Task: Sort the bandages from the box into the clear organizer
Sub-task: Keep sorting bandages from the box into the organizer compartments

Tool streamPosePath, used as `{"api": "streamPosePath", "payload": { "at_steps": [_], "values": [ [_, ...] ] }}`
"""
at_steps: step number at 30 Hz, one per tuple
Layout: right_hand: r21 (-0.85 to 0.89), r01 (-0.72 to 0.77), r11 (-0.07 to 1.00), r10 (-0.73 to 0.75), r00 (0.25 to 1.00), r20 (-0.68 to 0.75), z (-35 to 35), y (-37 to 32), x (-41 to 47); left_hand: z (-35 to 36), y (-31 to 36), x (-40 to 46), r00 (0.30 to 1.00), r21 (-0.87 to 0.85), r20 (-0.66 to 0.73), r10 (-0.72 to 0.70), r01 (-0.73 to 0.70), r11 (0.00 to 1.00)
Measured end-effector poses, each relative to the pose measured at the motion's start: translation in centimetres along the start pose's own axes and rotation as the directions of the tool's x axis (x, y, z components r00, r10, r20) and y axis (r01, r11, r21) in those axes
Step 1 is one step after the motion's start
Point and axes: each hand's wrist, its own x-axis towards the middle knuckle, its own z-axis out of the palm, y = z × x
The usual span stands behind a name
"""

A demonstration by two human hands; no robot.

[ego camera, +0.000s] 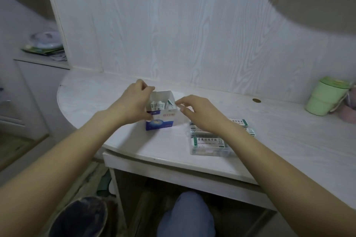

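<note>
Left hand [134, 102] grips the open box [160, 113], fingers curled around its left wall. Right hand [200, 113] hovers just right of the box, fingers loosely curled, holding nothing. Bandages [158, 105] stand inside the box; clear organizer [210, 144] sits right of it on the counter [289, 140].

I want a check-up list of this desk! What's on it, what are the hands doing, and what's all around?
Surface: white wood-grain desk, curved edge, small round cable hole near the back.
Job's things: open bandage box, blue and white, upright, wrapped bandages standing inside; clear organizer to its right, already holding green-labelled bandage packs.
Clutter: green cup at far right, something pinkish beside it.
Grippers: left hand holds the box's left side; right hand hovers at the box's right rim, fingers relaxed, holding nothing.
Cables: nothing seen.
Surroundings: panelled wall, side shelf with a stack of items, dark bin on the floor, person's knee under the desk.
</note>
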Motion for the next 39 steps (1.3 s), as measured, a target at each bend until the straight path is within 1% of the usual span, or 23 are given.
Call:
{"api": "streamPosePath", "payload": {
  "at_steps": [2, 4, 6, 8, 11, 14, 16, 21, 25, 30, 34, 36, 39],
  "values": [
    [-0.024, 0.023, 0.999, -0.025, 0.997, -0.07, 0.2, 0.1, -0.6, 0.3, 0.3, -1.6, 0.993, -0.023, -0.104, 0.053, -0.055, 0.998],
    [-0.032, 0.03, 0.999, -0.035, 0.987, -0.156, 0.4, -0.1, -1.1, 0.9, 0.8, -3.1, 0.972, 0.037, -0.207, 0.115, -0.11, 0.993],
    [-0.07, 0.03, 0.997, -0.045, 0.975, -0.216, 0.8, -0.5, -1.4, 1.6, 1.3, -4.0, 0.95, 0.075, -0.271, 0.157, -0.142, 0.987],
    [-0.176, 0.023, 0.984, -0.066, 0.968, -0.241, 1.2, -1.0, -1.5, 2.0, 1.5, -4.4, 0.927, 0.087, -0.321, 0.193, -0.174, 0.981],
    [-0.342, -0.002, 0.94, -0.084, 0.968, -0.236, 1.6, -1.7, -1.4, 2.0, 1.8, -4.6, 0.899, 0.086, -0.375, 0.228, -0.211, 0.974],
    [-0.357, -0.004, 0.934, -0.092, 0.964, -0.251, 1.8, -2.4, -1.3, 1.8, 2.0, -4.8, 0.884, 0.098, -0.392, 0.256, -0.237, 0.967],
    [-0.356, 0.004, 0.935, -0.094, 0.967, -0.236, 1.9, -2.7, -1.2, 1.7, 2.0, -4.8, 0.878, 0.11, -0.396, 0.269, -0.246, 0.963],
    [-0.385, 0.075, 0.92, -0.139, 0.98, -0.142, 1.7, -3.1, -1.1, 1.4, 1.8, -4.9, 0.867, 0.136, -0.404, 0.291, -0.258, 0.957],
    [-0.394, 0.084, 0.915, -0.113, 0.992, -0.053, 1.2, -3.2, -1.2, 1.4, 1.7, -4.9, 0.86, 0.169, -0.414, 0.298, -0.249, 0.954],
    [-0.523, 0.058, 0.85, -0.126, 0.987, -0.095, 1.0, -2.2, -1.5, 1.5, 1.8, -5.0, 0.86, 0.189, -0.415, 0.298, -0.239, 0.952],
    [-0.585, 0.054, 0.809, -0.148, 0.982, -0.114, 0.9, -1.8, -1.5, 1.4, 2.3, -5.0, 0.855, 0.172, -0.422, 0.301, -0.251, 0.953],
    [-0.604, 0.048, 0.796, -0.149, 0.982, -0.117, 1.0, -1.6, -1.4, 1.4, 2.4, -5.0, 0.854, 0.167, -0.422, 0.306, -0.259, 0.951],
    [-0.592, 0.044, 0.805, -0.143, 0.982, -0.122, 1.1, -1.7, -1.3, 1.4, 2.4, -5.0, 0.854, 0.155, -0.421, 0.306, -0.265, 0.952]
  ]
}}
